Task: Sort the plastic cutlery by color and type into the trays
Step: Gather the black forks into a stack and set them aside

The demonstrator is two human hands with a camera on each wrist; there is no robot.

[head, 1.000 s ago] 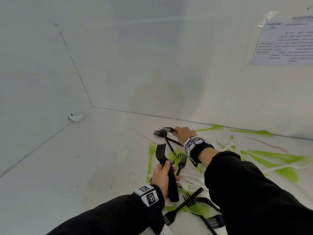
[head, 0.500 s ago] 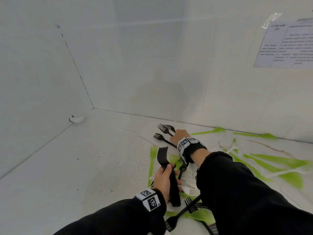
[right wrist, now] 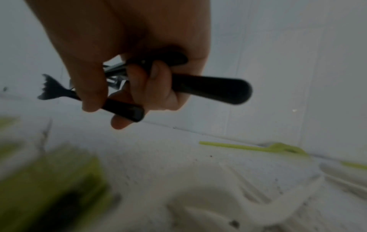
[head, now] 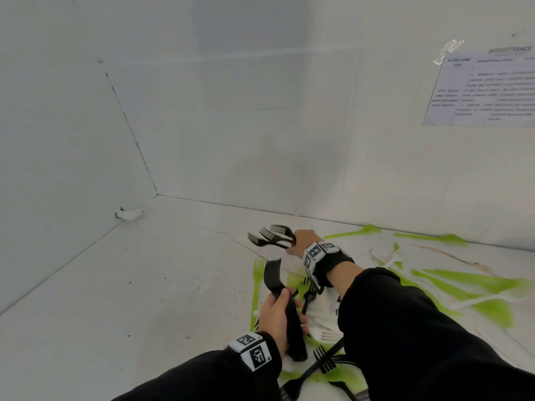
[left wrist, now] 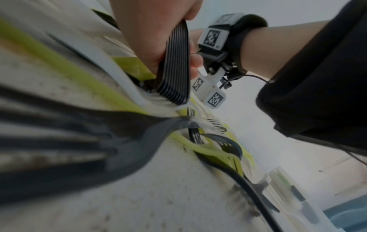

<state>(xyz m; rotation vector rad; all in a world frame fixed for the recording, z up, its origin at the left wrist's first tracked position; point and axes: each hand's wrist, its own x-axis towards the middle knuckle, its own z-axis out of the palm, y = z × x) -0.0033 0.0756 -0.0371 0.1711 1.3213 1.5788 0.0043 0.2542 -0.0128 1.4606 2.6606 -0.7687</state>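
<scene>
Black forks (head: 285, 311), a nested stack, gripped in my left hand (head: 275, 319), tines up, over the scattered pile. My right hand (head: 304, 240) clenches a few more black forks (head: 270, 235), lifted off the table (head: 115, 299); motion blur hides their exact count. My sleeve (head: 419, 342) covers much of the green and white cutlery (head: 477, 285).

I see glossy black plastic forks (head: 285, 311), smooth lime-green plastic cutlery (head: 451, 238), a matt, speckled white table (head: 130, 299), and black cloth sleeves (head: 419, 342).
</scene>
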